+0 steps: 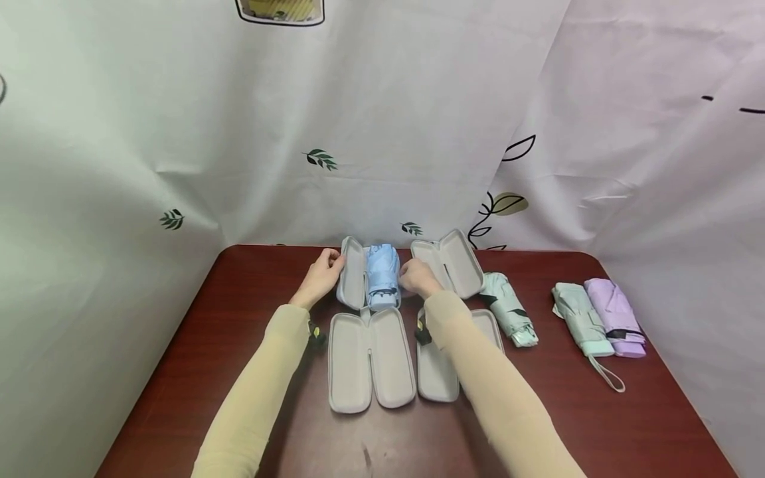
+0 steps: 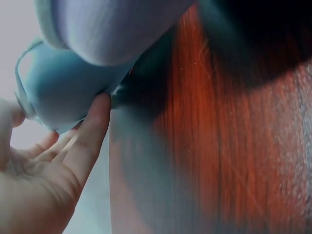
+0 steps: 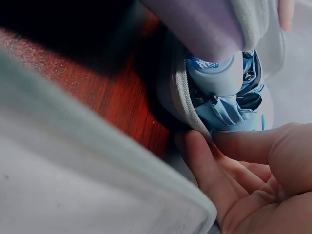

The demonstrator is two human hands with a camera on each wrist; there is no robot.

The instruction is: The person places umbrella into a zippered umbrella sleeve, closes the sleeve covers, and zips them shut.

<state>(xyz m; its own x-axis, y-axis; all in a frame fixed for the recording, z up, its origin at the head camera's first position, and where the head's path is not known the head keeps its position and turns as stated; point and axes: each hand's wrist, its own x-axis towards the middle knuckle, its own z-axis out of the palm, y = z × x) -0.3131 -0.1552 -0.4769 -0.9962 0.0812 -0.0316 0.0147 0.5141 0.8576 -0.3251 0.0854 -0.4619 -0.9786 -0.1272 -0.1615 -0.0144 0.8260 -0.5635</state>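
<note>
A folded light-blue umbrella (image 1: 382,275) lies in the right half of an open hard zip case (image 1: 352,273) at the back of the table. My left hand (image 1: 326,269) holds that case's left half. In the left wrist view, its fingers (image 2: 92,126) lie along the blue outer shell (image 2: 68,83), with the thumb near the rim. My right hand (image 1: 418,275) grips the opposite side. Thumb and forefinger pinch the zippered rim (image 3: 183,95) beside the umbrella in the right wrist view. A purple shell overlaps the case in both wrist views.
Open grey-lined cases lie in front (image 1: 349,365), front right (image 1: 439,372) and back right (image 1: 463,265). A pale green umbrella (image 1: 508,309) is right of them. Further right lie another green umbrella (image 1: 582,318) with a strap and a lilac one (image 1: 615,315). White curtains surround the table (image 1: 197,365).
</note>
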